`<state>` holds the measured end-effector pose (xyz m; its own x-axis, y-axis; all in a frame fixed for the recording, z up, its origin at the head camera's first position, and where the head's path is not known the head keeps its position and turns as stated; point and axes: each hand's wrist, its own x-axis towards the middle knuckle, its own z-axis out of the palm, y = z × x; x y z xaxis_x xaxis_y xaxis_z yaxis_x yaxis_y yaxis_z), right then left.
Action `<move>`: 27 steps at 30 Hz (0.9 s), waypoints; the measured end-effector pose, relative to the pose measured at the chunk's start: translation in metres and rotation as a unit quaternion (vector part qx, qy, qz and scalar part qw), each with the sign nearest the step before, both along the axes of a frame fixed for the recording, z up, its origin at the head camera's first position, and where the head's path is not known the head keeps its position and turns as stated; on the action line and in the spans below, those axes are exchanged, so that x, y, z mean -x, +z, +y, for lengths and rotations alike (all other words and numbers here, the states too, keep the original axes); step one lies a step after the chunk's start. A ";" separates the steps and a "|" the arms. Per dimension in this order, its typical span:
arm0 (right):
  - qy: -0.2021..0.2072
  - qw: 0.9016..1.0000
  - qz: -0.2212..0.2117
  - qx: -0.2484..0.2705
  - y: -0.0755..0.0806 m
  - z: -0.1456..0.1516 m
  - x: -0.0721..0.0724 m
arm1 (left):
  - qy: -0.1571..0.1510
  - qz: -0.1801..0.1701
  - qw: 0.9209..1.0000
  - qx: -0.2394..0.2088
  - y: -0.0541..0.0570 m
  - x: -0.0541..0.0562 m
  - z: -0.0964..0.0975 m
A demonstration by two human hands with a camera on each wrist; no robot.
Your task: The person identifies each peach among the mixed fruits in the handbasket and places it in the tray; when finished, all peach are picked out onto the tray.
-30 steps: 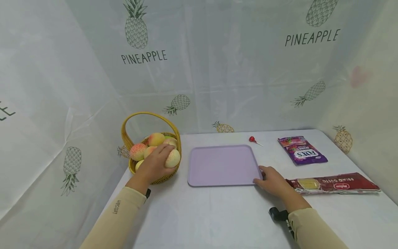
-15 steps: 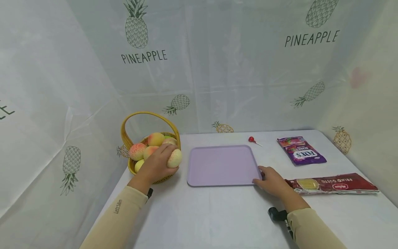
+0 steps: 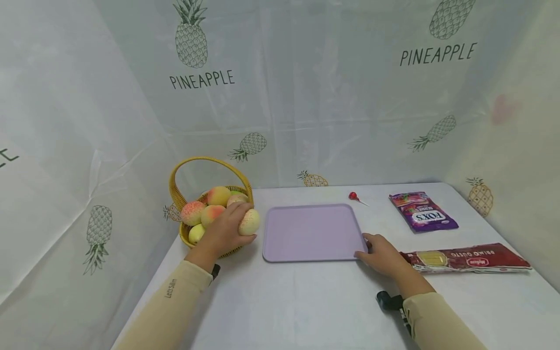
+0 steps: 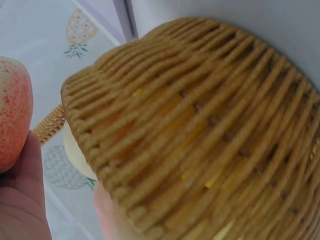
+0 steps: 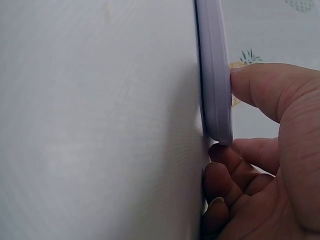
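Observation:
My left hand (image 3: 224, 232) grips a pale, red-speckled peach (image 3: 249, 222) at the right rim of a yellow wicker basket (image 3: 211, 158). In the left wrist view, the peach (image 4: 12, 115) shows a redder side, held apart from the basket's woven wall (image 4: 200, 125). Several peaches (image 3: 193, 213) and other yellowish fruits lie in the basket, partly hidden by my hand. My right hand (image 3: 385, 256) holds the near right corner of a flat lilac tray (image 3: 312, 233). The right wrist view has the thumb against the tray's rim (image 5: 216, 75), with curled fingers around its corner.
A red lollipop (image 3: 353, 196) lies behind the tray. To the right are a purple candy bag (image 3: 426, 214) and a long dark red pasta packet (image 3: 477, 258), close to my right wrist. White pineapple-printed sheeting (image 3: 297, 97) encloses the table's back and sides.
My left hand has moved slightly right with the peach, out toward the basket's edge, uncovering more of the fruit behind it. My right hand stays at the tray corner.

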<state>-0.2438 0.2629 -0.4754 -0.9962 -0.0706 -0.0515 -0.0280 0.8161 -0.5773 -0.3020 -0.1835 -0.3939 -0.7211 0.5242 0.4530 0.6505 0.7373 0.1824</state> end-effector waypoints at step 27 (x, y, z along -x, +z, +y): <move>-0.002 1.000 -0.005 -0.002 0.001 0.000 0.000 | 0.020 -0.069 0.997 0.016 -0.003 0.010 0.029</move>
